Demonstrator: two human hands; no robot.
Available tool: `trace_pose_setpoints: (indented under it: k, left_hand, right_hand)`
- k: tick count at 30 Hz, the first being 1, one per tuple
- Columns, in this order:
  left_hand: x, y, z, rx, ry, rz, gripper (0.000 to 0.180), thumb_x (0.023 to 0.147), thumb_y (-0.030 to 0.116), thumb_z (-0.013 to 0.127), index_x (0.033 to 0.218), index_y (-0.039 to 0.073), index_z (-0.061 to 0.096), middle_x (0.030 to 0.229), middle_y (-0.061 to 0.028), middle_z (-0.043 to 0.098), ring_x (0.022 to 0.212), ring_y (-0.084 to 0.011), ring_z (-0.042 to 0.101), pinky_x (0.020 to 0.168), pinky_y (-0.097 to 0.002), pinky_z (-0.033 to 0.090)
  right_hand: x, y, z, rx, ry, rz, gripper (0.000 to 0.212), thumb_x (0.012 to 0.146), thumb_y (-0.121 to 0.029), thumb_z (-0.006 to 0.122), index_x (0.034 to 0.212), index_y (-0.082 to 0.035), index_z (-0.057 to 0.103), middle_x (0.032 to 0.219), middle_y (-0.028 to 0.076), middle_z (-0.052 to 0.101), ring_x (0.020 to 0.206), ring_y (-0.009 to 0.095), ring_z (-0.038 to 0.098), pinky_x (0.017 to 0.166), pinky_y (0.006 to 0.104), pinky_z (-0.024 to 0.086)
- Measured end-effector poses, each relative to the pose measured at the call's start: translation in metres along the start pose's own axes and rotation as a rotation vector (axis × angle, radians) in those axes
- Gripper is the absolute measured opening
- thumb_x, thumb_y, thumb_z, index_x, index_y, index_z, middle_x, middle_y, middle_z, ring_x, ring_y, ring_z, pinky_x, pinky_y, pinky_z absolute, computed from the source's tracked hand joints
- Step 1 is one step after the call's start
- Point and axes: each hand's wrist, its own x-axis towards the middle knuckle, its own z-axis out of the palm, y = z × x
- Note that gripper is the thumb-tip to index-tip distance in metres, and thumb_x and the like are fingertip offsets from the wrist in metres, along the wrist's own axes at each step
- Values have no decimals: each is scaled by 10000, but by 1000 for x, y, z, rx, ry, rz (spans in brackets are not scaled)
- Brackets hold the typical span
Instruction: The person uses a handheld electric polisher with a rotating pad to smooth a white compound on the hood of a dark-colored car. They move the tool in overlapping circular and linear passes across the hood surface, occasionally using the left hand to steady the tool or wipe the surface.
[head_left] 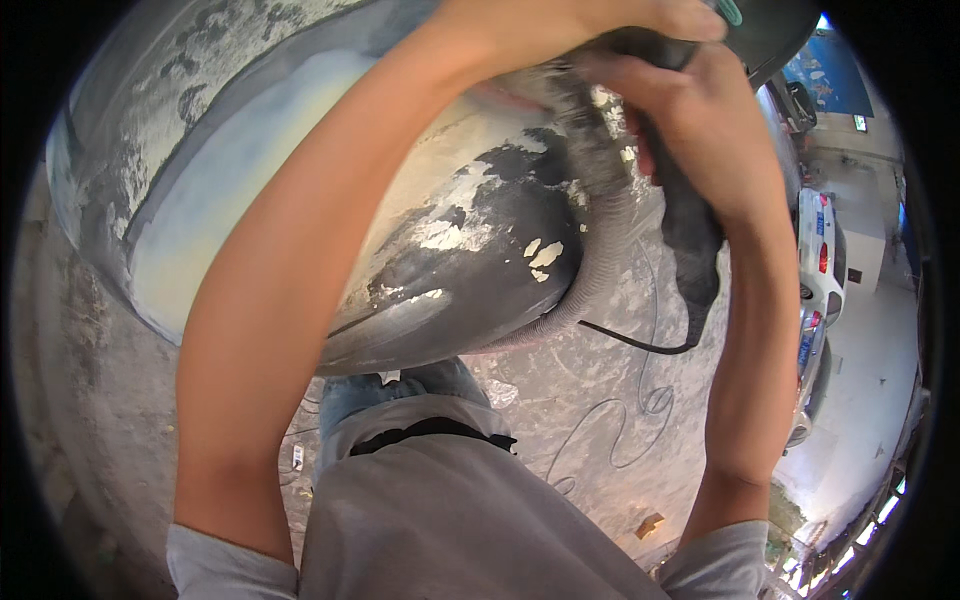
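Starting at the left, a large, curved panel of mottled grey, black and cream fills the view, an oval, pale blue-and-yellow patch spread towards its left edge. The person's bare left forearm arches right over it, held high, probably so the elbow stays off the panel and both hands can meet at one spot.

And there's the left hand, up at the panel's far edge! It's bent over the dark top of the tool, seemingly to steady or press it; the frame cuts it off, so how tightly it closes cannot be told.

Just beneath, by the panel's right edge, a ribbed, grey flexible hose curves down and under the rim, slack enough, it seems, to follow the tool.

Now the right hand: wrapped closed around the long, black handheld power tool, whose tail points back towards the person, likely keeping the thin, black cord away from the working end. Blur hides whether that end touches the panel.

Below, a loose, grey cable loops across the stained concrete floor, and white cars stand well apart near the right side.
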Motion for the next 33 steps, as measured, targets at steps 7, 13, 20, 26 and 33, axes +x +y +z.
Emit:
trace_pose_setpoints:
  k: [7, 13, 20, 26, 33]
  left_hand:
    - [-100, 47, -102, 112, 165, -99, 850, 725, 393, 864, 1394, -36, 564, 1283, -136, 678, 1145, -247, 686, 986, -387, 573]
    - [-79, 33, -87, 155, 299, -66, 781, 746, 339, 830, 1385, -37, 582, 1197, -114, 702, 1050, -206, 699, 926, -365, 571]
    - [39, -19, -47, -18, -69, 35, 398, 860, 327, 888, 1097, 70, 699, 1000, -4, 716, 886, -108, 667, 787, -279, 544]
    - [78, -19, -15, -52, -103, -20, 400, 856, 303, 882, 1131, 78, 699, 1009, -5, 712, 876, -112, 668, 790, -282, 545]
    - [65, -15, -34, 45, -71, 24, 473, 835, 362, 898, 1151, 70, 701, 1026, -8, 717, 920, -121, 672, 842, -299, 554]
  right_hand:
    - [-23, -58, 55, 218, -353, -113, 436, 781, -50, 765, 1087, 197, 577, 986, 360, 711, 939, 481, 743, 815, 502, 620]
    - [-2, -45, 44, 191, -254, -231, 433, 786, -76, 760, 1072, 212, 609, 981, 350, 719, 944, 476, 748, 833, 492, 625]
    - [50, -13, -1, -68, -66, -3, 490, 886, -314, 778, 633, 78, 629, 538, 123, 581, 468, 253, 642, 544, 409, 541]
    - [59, -43, -23, -162, 49, 230, 373, 837, -266, 750, 918, 97, 763, 726, 209, 728, 698, 309, 743, 708, 419, 569]
    - [56, -35, -12, -53, 11, 19, 412, 863, -247, 710, 1088, 95, 751, 982, 319, 754, 958, 406, 763, 875, 452, 573]
